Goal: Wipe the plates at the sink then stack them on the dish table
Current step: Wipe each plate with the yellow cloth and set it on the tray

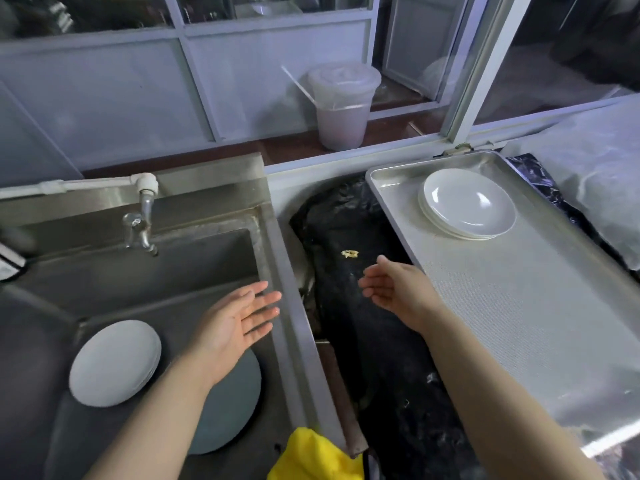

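A stack of white plates [116, 363] lies in the steel sink [207, 258] at lower left, beside a grey-blue round plate [232, 403] partly under my left forearm. My left hand [239, 320] hovers open, palm up, over the sink's right side and holds nothing. My right hand [391, 289] is open and empty above the black bag between sink and table. A second stack of white plates [467, 204] rests at the far end of the metal dish table [519, 306]. A yellow cloth [315, 459] sits on the sink's front right corner.
A tap [143, 220] juts over the sink's back. A black bin bag [363, 306] with a food scrap [349, 253] fills the gap between sink and table. A lidded translucent bucket [343, 105] stands behind, by the window frames.
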Available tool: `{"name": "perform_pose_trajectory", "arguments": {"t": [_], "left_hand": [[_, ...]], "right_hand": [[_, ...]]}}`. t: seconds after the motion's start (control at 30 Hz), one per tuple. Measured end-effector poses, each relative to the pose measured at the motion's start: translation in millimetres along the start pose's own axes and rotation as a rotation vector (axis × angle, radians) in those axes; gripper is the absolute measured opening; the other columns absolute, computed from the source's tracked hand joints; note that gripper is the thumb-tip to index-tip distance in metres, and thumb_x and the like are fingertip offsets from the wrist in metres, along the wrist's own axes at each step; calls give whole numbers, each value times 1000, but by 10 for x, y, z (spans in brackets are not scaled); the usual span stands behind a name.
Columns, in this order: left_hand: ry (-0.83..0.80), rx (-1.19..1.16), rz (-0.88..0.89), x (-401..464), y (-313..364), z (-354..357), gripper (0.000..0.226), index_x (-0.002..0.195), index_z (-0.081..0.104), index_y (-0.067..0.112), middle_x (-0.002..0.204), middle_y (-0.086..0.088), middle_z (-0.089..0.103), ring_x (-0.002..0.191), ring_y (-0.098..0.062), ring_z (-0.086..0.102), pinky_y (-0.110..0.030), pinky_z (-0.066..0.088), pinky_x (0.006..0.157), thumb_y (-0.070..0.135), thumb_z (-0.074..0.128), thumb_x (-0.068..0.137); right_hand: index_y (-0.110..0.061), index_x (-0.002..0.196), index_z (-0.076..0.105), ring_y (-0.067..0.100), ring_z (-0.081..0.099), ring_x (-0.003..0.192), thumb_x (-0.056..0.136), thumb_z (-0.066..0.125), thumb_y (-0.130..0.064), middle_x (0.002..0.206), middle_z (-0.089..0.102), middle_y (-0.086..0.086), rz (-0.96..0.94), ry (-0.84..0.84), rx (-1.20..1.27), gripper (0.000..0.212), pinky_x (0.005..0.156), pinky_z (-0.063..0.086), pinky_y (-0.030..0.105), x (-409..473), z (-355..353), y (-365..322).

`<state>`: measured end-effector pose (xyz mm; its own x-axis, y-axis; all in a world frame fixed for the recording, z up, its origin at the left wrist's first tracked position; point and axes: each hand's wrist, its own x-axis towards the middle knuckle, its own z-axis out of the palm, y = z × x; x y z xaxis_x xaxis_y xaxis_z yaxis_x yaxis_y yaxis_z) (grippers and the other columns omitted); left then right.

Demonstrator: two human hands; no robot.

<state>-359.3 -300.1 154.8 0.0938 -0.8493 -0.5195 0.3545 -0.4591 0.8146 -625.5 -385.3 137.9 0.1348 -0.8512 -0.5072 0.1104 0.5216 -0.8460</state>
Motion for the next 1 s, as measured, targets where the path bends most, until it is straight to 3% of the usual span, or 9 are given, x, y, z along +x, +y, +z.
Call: {"name": "perform_pose_trajectory", "arguments": {"t": [0.17,0.33,0.57,0.77,0.9,1.0], "left_hand": [[12,-56,3,-351,-74,-757,26,116,64,17,111,-6,72,94,-20,70,-36,50,81,20,44,100],[35,-90,0,-818,-164,-1678,26,117,63,17,110,-7,73,91,-20,70,-36,50,80,21,44,99],[129,-219,-15,-1221,-370,-2849,27,117,63,16,109,-6,73,95,-22,66,-37,48,86,22,45,98],[317,-336,-91,-1326,-689,-3469,25,113,63,16,101,-4,74,90,-21,67,-33,49,78,18,42,101],[446,-447,-142,-1293,-898,-3733,23,106,61,14,83,-3,75,67,-15,70,-26,54,62,13,39,101],[548,-535,-178,-1305,-1037,-3912,22,106,62,15,92,-4,72,81,-17,68,-30,50,73,17,41,100]], "right_hand": [[-9,90,69,21,71,74,98,49,-32,89,74,12,35,-100,-6,32,65,53,27,-355,848,448],[-10,91,69,20,72,72,97,51,-30,88,75,9,95,-154,-15,27,67,53,27,-687,1705,895],[-10,94,69,21,72,73,93,57,-25,90,75,11,162,-111,-41,18,65,53,26,-940,2626,1443],[-6,101,66,25,66,74,91,63,-17,85,73,10,337,-48,-162,15,61,49,28,-851,3159,1908],[-4,104,64,24,64,72,91,62,-13,87,71,12,436,-61,-289,16,57,46,27,-551,3462,2224],[-5,104,62,22,63,69,91,63,-13,85,69,11,549,-69,-360,16,56,49,25,-228,3674,2501]]}}
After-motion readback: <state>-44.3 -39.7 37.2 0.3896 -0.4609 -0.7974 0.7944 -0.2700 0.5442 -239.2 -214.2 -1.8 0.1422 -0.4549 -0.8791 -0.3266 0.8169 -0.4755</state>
